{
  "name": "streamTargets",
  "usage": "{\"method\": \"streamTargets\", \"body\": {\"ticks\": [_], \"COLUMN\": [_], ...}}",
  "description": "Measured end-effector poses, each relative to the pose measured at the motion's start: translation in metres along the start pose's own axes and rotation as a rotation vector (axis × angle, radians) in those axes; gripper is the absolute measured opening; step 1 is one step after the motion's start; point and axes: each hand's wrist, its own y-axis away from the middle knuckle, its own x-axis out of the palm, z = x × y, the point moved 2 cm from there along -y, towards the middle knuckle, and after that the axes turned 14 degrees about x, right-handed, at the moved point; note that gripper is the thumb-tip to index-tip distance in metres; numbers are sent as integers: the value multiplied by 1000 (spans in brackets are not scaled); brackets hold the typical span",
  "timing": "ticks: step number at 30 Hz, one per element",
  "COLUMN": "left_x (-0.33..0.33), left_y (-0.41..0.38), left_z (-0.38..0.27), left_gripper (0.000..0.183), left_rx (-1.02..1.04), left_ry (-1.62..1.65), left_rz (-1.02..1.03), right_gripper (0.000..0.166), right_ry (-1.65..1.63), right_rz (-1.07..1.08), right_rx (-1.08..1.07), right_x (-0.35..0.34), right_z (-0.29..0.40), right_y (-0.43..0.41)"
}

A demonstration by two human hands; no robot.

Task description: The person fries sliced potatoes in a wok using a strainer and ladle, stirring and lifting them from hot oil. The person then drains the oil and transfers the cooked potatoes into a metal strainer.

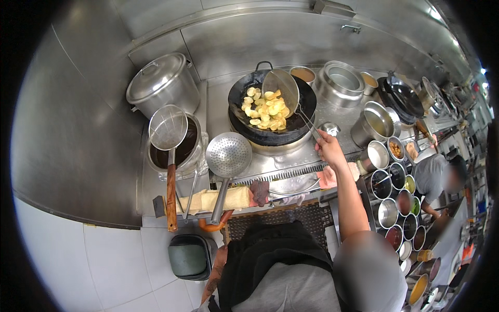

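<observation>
My right hand [328, 147] grips the handle of a wire-mesh skimmer [281, 89]. The skimmer's round mesh rests inside a black wok [238, 87], at its right side. Thin pale-yellow slices [269, 111], which look like potato, lie heaped in the wok, and some are against the mesh. Beneath the wok is a burner ring [286, 147]. On the left, part of my forearm [215, 273] hangs beside the apron; the left hand itself is out of view. A steel ladle bowl [330, 128] lies on the stovetop just beyond my right hand.
A perforated strainer [229, 155] lies left of the wok. Another mesh skimmer [168, 127] rests over a pot of dark liquid [154, 158], before a lidded stockpot [163, 89]. Several seasoning containers [388, 213] stand at right, near another person [430, 171]. Folded cloths [226, 198] line the front edge.
</observation>
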Motion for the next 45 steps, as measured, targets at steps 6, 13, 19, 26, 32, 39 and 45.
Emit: {"method": "streamTargets", "body": {"ticks": [6, 13, 19, 26, 32, 39, 45], "left_x": [-33, -12, -13, 2, 24, 52, 52], "left_y": [-21, -12, -18, -28, -11, 39, 40], "left_z": [-26, 4, 28, -11, -42, -72, -68], "left_gripper": [37, 32, 11, 23, 28, 20, 20], "left_rx": [-60, -83, 216, -273, -306, 24, -38], "left_ry": [-28, -170, -576, 77, 0, -475, -529], "left_rz": [211, 494, 458, 60, 183, 234, 224], "right_gripper": [47, 45, 45, 47, 48, 47, 46], "right_ry": [353, 427, 463, 273, 258, -78, -187], "right_rz": [-220, -300, -218, -233, -216, 187, 366], "right_rx": [-222, -305, -306, -204, -181, 68, 207], "right_x": [1, 18, -3, -46, -80, -64, -54], "right_z": [10, 25, -12, 22, 27, 21, 7], "right_y": [40, 89, 34, -24, -106, -122, -118]}}
